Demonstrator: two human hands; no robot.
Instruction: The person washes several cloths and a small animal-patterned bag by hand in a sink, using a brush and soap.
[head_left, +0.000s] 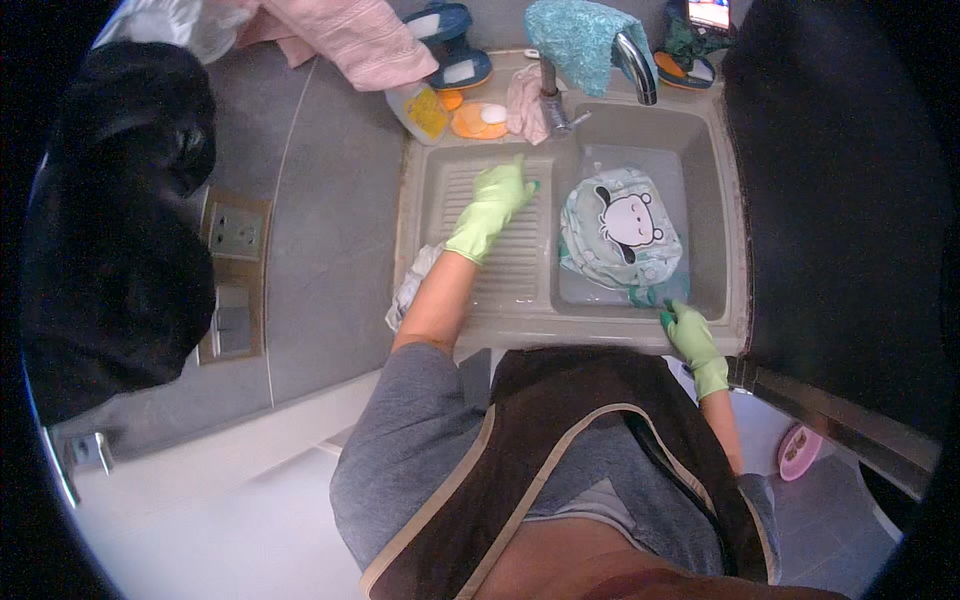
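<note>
A pale green fabric bag with a cartoon dog face (628, 225) lies face up in water in the right basin of a stone laundry sink (712, 187). My left hand (501, 193), in a light green rubber glove, is above the ribbed washboard (506, 270) on the left. Its fingers are partly apart, and I see nothing in them. At the basin's front rim is my right hand (691, 341), gloved the same way. Its fingertips come close to the bag's teal lower part (652, 292); whether they grip it is unclear.
A chrome faucet (637, 71) with a teal towel (581, 37) overhangs the basin. Behind the washboard are a small tap (553, 112), pink cloth (526, 105), orange soap dish (474, 124) and bottle (424, 112). White cloth (416, 285) hangs on the left rim. Wall sockets (236, 229) are at left.
</note>
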